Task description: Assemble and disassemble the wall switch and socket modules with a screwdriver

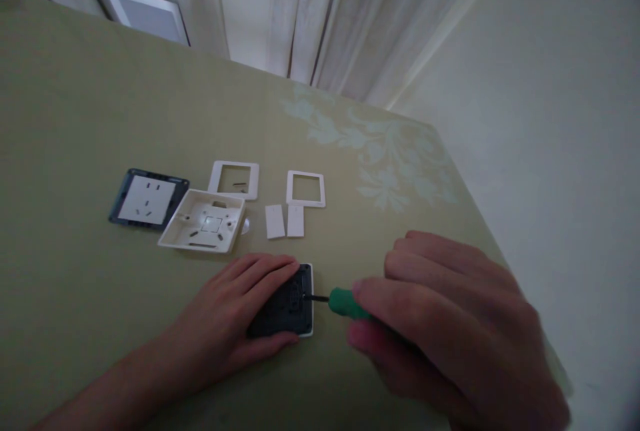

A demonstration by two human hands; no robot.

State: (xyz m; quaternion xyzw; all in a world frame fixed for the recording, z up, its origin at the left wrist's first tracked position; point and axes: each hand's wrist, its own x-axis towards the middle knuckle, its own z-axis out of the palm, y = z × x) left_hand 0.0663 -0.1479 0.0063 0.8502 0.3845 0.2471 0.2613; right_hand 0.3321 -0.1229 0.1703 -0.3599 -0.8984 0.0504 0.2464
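Observation:
My left hand (pixel 240 314) lies over a dark switch module with a white edge (pixel 290 304), its fingers curled round it and holding it down on the olive table (pixel 75 118). My right hand (pixel 440 324) is closed on a green-handled screwdriver (pixel 345 303). The thin dark shaft of the screwdriver points left and its tip touches the top face of the module. Most of the handle is hidden inside my right fist.
Behind the hands lie a white mounting box (pixel 203 221), a dark-framed socket plate (pixel 149 199), two white square frames (pixel 234 180) (pixel 305 188) and two small white rocker covers (pixel 285 221). The table's right edge runs diagonally near my right hand. Curtains hang behind.

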